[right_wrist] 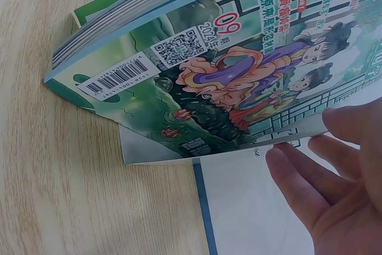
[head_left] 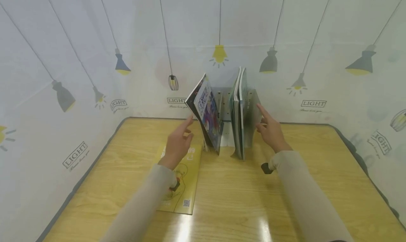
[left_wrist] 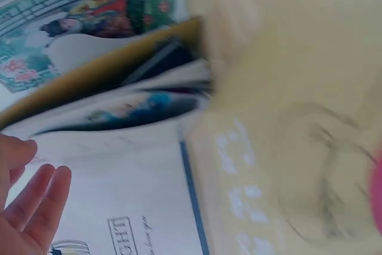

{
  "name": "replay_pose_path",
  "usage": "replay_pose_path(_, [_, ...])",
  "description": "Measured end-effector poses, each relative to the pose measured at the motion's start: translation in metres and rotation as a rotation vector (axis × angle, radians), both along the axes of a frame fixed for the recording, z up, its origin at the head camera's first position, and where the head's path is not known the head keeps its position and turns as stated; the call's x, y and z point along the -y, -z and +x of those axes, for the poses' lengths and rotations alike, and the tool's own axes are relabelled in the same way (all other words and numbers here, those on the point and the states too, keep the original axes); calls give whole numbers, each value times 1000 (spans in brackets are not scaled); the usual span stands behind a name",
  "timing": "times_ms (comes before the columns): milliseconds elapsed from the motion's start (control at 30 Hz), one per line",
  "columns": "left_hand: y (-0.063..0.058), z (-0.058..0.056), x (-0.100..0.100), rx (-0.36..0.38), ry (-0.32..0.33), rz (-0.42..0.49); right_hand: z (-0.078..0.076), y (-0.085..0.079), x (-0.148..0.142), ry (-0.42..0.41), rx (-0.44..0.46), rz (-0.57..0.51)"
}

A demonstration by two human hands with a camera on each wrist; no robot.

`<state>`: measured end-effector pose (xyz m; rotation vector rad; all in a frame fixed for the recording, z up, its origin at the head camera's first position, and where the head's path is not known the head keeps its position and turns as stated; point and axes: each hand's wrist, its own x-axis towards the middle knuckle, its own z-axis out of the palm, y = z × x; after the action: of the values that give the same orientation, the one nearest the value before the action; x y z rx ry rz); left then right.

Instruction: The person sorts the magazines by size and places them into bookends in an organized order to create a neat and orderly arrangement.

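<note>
A metal book rack stands against the back wall with magazines upright in it. At its left, a magazine with a colourful cover leans outward, its pages slightly spread. My left hand is beside that magazine, index finger pointing at its outer edge, the other fingers loosely bent. On the right, a bundle of magazines stands nearly upright; the right wrist view shows a green illustrated cover. My right hand has its extended index finger at the rack's right side plate, the other fingers bent.
A yellow booklet lies flat on the wooden table, partly under my left forearm. White wall covering printed with lamps encloses the table at the back and sides. A dark strip runs along the table's edge.
</note>
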<state>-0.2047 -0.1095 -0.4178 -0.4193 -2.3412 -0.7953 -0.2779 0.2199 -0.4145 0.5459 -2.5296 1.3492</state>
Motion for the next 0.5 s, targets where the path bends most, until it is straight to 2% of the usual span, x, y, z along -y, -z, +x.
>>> replay_pose_path(167, [11, 6, 20, 48, -19, -108, 0, -1, 1, -5, 10, -4])
replay_pose_path(400, [21, 13, 42, 100, -35, -193, 1, -2, 2, -6, 17, 0])
replay_pose_path(500, [25, 16, 49, 162, -47, -219, 0, -1, 1, -1, 15, 7])
